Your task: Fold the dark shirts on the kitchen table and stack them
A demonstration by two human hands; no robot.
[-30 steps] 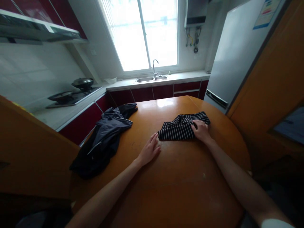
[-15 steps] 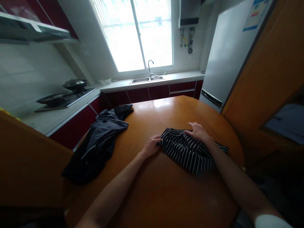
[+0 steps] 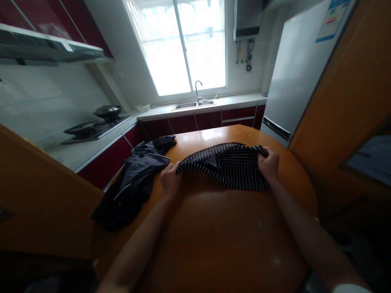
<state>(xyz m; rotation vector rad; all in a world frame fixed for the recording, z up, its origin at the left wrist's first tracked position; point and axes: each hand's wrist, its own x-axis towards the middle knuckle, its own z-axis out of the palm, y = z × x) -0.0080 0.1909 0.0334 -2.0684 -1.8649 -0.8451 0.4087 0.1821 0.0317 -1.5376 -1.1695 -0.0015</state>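
A black garment with thin white stripes (image 3: 241, 171) is stretched sideways between my two hands, partly raised off the wooden table (image 3: 214, 236). My left hand (image 3: 170, 178) grips its left end, fingers closed on the cloth. At the upper right corner my right hand (image 3: 269, 163) pinches the fabric. The cloth sags in the middle, with a fold opening toward the right. Its exact kind I cannot make out. Close to my left hand lies a crumpled dark jacket-like garment (image 3: 137, 175) with white piping, along the table's left edge.
Beyond the table runs a counter with a sink (image 3: 186, 106) and a faucet (image 3: 198, 90). On the left, two pans (image 3: 80, 129) stand on the stove (image 3: 100, 131). A fridge (image 3: 295, 69) stands at the right, beside an orange-brown wooden panel (image 3: 339, 93).
My left hand has moved left with the garment's end. My right hand, open before, has closed on the far right corner. The striped cloth is now spread wide and partly lifted.
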